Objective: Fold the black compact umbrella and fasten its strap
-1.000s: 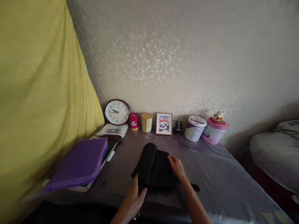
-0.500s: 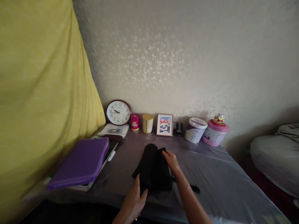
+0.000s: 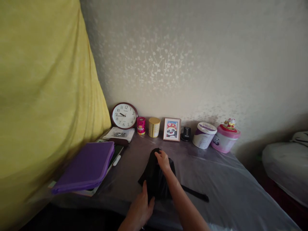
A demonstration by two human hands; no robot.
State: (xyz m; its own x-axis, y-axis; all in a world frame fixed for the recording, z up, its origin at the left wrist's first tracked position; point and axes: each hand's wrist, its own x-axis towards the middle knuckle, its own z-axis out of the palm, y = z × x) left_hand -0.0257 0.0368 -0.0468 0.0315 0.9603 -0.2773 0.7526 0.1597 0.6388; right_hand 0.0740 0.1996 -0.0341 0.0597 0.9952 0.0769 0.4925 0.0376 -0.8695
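A black cloth item (image 3: 154, 176), folded and creased, lies on the table in front of me; I cannot make out its exact kind. A long black strap (image 3: 196, 193) trails from its right side across the tabletop. At the far upper end, my right hand (image 3: 163, 159) pinches the fabric, and its forearm crosses over the right part of the cloth. Down at the near left corner, my left hand (image 3: 141, 205) rests against the cloth, index finger stretched along its edge and thumb spread apart; the other fingers are mostly hidden.
A purple zip folder (image 3: 84, 166) lies left on a book, beside a white pen-like object (image 3: 116, 160). Along the wall stand a clock (image 3: 124, 115), a pink can (image 3: 141, 125), a yellow-lidded can (image 3: 154, 127), a framed panda picture (image 3: 172, 129), a black device (image 3: 186, 134) and two tubs (image 3: 204, 136).
My right hand has moved left from the cloth's right corner to its top end, folding the right part inward. More of the strap shows now. My left hand stays at the near corner.
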